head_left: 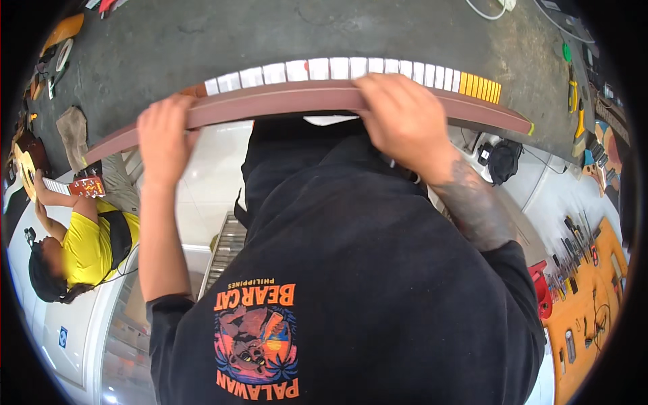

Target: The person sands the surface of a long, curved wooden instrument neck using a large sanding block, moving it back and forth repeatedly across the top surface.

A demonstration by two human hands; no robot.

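Note:
A long, narrow reddish-brown bar [283, 100] runs crosswise along the near edge of the workbench, its ends looking bent in this wide view. My left hand [165, 138] wraps over it left of the middle, fingers on the far side and thumb below. My right hand [405, 121] grips it right of the middle, fingers curled over the top. Just beyond the bar lies a fretted instrument neck [297, 71], its fingerboard covered in white blocks, with narrow yellow strips toward the right end. The bar hides the neck's near side.
The dark grey workbench [270, 30] spreads ahead. A grey cloth [72, 131] lies at its left edge. Another person in a yellow shirt [91, 253] sits at left with a guitar. Several hand tools line an orange board [587, 304] at right. A black bag-like item [501, 158] is below the bench.

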